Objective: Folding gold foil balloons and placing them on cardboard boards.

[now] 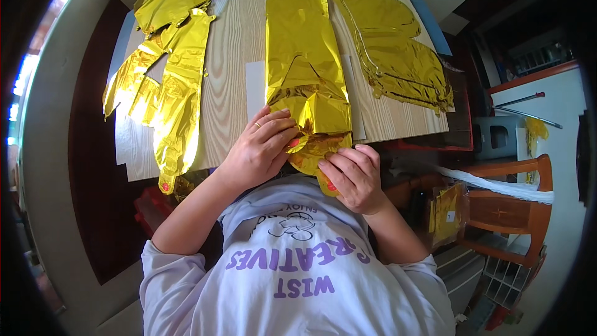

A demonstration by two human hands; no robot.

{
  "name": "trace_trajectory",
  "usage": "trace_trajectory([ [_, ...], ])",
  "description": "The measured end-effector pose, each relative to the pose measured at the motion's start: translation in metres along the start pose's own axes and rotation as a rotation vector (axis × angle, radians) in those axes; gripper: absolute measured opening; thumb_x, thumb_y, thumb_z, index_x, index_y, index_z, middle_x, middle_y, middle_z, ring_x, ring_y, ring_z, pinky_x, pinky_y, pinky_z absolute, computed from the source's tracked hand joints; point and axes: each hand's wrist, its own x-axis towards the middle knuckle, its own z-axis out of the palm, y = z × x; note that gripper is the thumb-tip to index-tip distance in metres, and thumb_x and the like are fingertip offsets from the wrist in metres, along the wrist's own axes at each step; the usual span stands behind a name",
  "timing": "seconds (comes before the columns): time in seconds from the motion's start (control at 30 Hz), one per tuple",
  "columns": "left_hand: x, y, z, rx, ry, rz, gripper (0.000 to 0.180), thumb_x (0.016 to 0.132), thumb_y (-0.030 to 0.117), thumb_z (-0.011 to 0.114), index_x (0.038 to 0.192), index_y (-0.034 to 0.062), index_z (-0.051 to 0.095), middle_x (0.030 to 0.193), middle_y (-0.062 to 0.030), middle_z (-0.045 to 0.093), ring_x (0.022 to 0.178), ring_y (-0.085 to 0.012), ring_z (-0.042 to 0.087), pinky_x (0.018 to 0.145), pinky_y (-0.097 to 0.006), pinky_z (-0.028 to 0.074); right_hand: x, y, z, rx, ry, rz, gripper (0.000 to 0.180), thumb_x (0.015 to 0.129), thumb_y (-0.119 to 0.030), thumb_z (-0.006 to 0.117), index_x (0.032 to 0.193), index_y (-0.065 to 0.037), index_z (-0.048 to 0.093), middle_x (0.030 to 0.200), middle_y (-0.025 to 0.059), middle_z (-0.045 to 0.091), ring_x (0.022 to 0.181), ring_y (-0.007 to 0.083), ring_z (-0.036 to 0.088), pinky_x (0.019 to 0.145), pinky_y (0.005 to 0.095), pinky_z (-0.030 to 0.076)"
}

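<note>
A pale lavender T-shirt with loose, elbow-length sleeves fills the lower middle of the frame. Purple block lettering and a dark line drawing mark its front. The left hand wears a thin gold-coloured ring.

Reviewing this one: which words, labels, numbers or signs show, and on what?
White shirt: large purple lettering, small dark lettering; wording withheld.
Packet by the wooden chair: white label, too small to read.
Held gold foil piece: red marks, no readable words.
</note>
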Motion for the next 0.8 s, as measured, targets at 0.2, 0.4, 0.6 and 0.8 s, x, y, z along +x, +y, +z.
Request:
trace_trajectory([
  [0.2, 0.002, 0.001, 0.000, -0.016, 0.007, 0.001, 0.037, 0.083, 0.006, 0.074, 0.119, 0.0005, 0.068, 0.125, -0.0154, 0.067, 0.127, -0.0370, 0.060, 0.114, -0.054, 0.042, -0.011, 0.011, 0.003, -0.097, 0.065, 0.071, 0.032, 0.083, -0.006, 0.067, 0.114, -0.009, 0.071, 0.116, 0.0061, 0.065, 0.110, 0.0261, 0.060, 0.099, 0.0442, 0.045],
  [0.4, 0.001, 0.000, 0.001, -0.034, 0.009, -0.005, 0.035, 0.083, 0.003, 0.074, 0.117, -0.0011, 0.069, 0.123, -0.0164, 0.067, 0.126, -0.0375, 0.061, 0.113, -0.053, 0.043, -0.023, -0.001, 0.003, 0.237, 0.174, 0.551, 0.034, 0.079, 0.004, 0.073, 0.112, -0.005, 0.067, 0.105, 0.0107, 0.064, 0.092, 0.0297, 0.065, 0.082, 0.0408, 0.053],
  [0.6, 0.001, -0.001, 0.002, -0.042, 0.018, 0.000, 0.034, 0.083, 0.002, 0.073, 0.117, -0.0017, 0.069, 0.123, -0.0166, 0.067, 0.125, -0.0378, 0.062, 0.112, -0.053, 0.044, -0.033, -0.016, 0.006, 1.176, 0.041, 1.246, 0.019, 0.101, -0.015, 0.064, 0.109, 0.002, 0.067, 0.100, 0.0065, 0.073, 0.083, 0.0132, 0.068, 0.072, 0.0248, 0.052],
  [0.8, 0.001, -0.002, 0.002, -0.044, 0.014, -0.003, 0.034, 0.084, 0.001, 0.072, 0.117, -0.0017, 0.069, 0.123, -0.0170, 0.067, 0.125, -0.0382, 0.062, 0.112, -0.053, 0.044, -0.029, -0.007, 0.009, 1.574, -0.050, 1.274, 0.021, 0.100, -0.024, 0.068, 0.108, -0.005, 0.074, 0.093, 0.0006, 0.074, 0.079, 0.0035, 0.060, 0.069, 0.0193, 0.043],
])
